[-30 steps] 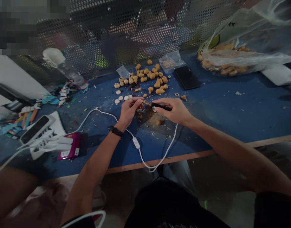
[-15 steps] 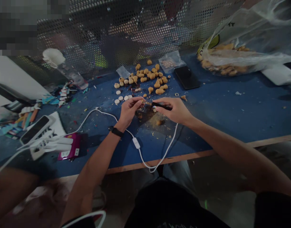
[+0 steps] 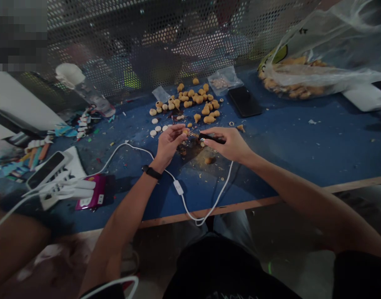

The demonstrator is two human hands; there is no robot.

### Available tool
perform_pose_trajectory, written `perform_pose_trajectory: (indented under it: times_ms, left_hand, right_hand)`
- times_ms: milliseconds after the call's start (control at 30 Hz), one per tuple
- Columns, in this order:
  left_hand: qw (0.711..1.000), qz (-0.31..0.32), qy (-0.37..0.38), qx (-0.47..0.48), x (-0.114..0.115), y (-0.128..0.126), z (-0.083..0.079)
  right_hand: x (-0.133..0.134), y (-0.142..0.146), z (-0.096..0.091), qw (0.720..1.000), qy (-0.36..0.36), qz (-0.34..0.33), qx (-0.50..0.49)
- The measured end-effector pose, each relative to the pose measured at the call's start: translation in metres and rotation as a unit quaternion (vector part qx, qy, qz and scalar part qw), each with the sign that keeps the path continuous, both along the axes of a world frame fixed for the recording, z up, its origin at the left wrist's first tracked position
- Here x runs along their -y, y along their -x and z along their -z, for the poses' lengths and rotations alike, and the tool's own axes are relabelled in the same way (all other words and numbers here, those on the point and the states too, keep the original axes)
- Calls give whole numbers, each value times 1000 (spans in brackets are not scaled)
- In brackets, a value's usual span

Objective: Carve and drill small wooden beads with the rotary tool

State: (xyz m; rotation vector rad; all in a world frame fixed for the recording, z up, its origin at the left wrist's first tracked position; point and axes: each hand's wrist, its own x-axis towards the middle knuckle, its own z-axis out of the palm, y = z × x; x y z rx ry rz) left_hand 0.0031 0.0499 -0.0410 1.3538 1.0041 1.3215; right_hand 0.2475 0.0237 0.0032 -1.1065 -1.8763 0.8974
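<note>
My left hand (image 3: 169,143) pinches a small tan bead (image 3: 185,131) between thumb and fingertips, just above the blue table (image 3: 302,149). My right hand (image 3: 230,145) grips a black pen-like corded tool (image 3: 211,138), its tip pointing left at the bead. The tool's white cable (image 3: 184,203) with an inline switch loops over the table's front edge. Behind the hands lies a heap of tan rounded pieces (image 3: 198,101) and a few white discs (image 3: 157,128). One tan piece (image 3: 209,160) rests below my right hand among crumbs.
A black phone (image 3: 245,101) lies behind my right hand. A clear plastic bag of tan pieces (image 3: 299,79) sits far right. At left are a power strip with a phone (image 3: 53,174), a pink pack (image 3: 92,195) and scattered scraps. A perforated metal screen (image 3: 165,37) backs the table.
My left hand has lifted the bead slightly up and to the right, closer to the tool tip. The right hand has barely shifted.
</note>
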Motion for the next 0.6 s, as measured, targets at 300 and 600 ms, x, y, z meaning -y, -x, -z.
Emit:
perform_pose_trajectory:
  times_ms: [300, 600]
  left_hand:
    - [1000, -18, -9, -2, 2, -1, -4]
    - [1000, -13, -16, -11, 3, -1, -5]
  right_hand:
    - [-1, -1, 0, 1000, 1, -3, 7]
    - [-4, -1, 1, 1000, 16, -12, 8]
